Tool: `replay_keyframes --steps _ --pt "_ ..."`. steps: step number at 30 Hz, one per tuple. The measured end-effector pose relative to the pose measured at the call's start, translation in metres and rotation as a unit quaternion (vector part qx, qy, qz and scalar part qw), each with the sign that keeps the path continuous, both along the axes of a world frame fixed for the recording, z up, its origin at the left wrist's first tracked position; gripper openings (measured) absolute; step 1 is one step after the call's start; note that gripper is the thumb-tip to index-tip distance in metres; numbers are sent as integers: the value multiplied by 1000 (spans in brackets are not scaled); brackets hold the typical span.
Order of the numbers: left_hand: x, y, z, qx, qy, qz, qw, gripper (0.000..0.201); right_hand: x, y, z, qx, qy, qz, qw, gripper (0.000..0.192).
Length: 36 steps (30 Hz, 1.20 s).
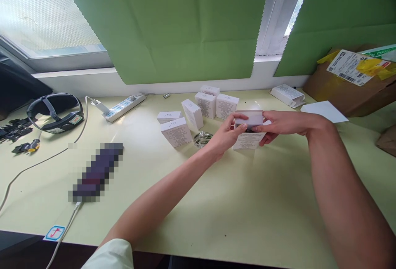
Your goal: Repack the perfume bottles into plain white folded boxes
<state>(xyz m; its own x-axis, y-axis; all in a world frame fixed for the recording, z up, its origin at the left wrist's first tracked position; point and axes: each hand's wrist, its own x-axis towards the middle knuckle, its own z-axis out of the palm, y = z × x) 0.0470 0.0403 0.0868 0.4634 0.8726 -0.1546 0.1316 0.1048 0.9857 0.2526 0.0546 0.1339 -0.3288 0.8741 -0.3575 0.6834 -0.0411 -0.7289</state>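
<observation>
A small white box (249,139) is held upright just above the desk (216,203), near its middle and slightly toward the far side. Its top flap (252,117) is raised and gripped from both sides. The left hand (227,133) is closed on the flap's left end, thumb on top, fingers underneath. The right hand (280,123) is pinched on the flap's right end; its lower fingers are hidden behind the box. A dark shape is glimpsed inside the open mouth, but the contents cannot be made out. Print on the box face is too small to be read.

A glass bottle (202,138) is seen lying on the desk just left of the left hand, partly masked by the wrist. Six more white boxes (193,114) are stood closed beyond it; their contents are not visible. Another flat box (287,95) is laid near the wall.

A cardboard carton (346,89) is cut off at the right edge. A power strip (125,107) and a headband device (55,112) are noted far left. One object (97,172) is pixelated and unidentifiable.
</observation>
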Motion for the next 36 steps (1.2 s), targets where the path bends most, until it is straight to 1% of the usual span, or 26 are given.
replay_keyframes --steps 3,5,7,11,14,17,22,27,32,36 --pt "2 0 -4 -13 -22 10 1000 25 0 1 0 -90 41 45 994 47" --pt "4 -1 -6 -23 -34 17 999 27 2 1 0 -108 52 41 992 45" --pt "5 -2 -5 -26 -39 25 999 27 6 2 -1 -115 65 29 991 44" --pt "2 0 0 -19 -29 23 999 24 20 1 -2 -129 108 22 986 53" --pt "-1 3 3 -14 -21 28 999 23 33 2 -4 -120 125 18 985 46" --pt "-2 4 3 3 -15 37 999 24 40 6 -8 -115 134 32 984 39" --pt "1 2 -3 15 -25 33 999 25 35 14 -18 -125 151 68 978 38" --pt "2 3 -6 -10 -66 19 998 28 25 16 -22 -147 138 49 978 30" --pt "6 0 -5 -13 -51 36 998 31 19 16 -20 -162 126 42 978 33" --pt "8 -1 -6 4 -38 47 998 30 16 16 -19 -158 121 38 979 37"
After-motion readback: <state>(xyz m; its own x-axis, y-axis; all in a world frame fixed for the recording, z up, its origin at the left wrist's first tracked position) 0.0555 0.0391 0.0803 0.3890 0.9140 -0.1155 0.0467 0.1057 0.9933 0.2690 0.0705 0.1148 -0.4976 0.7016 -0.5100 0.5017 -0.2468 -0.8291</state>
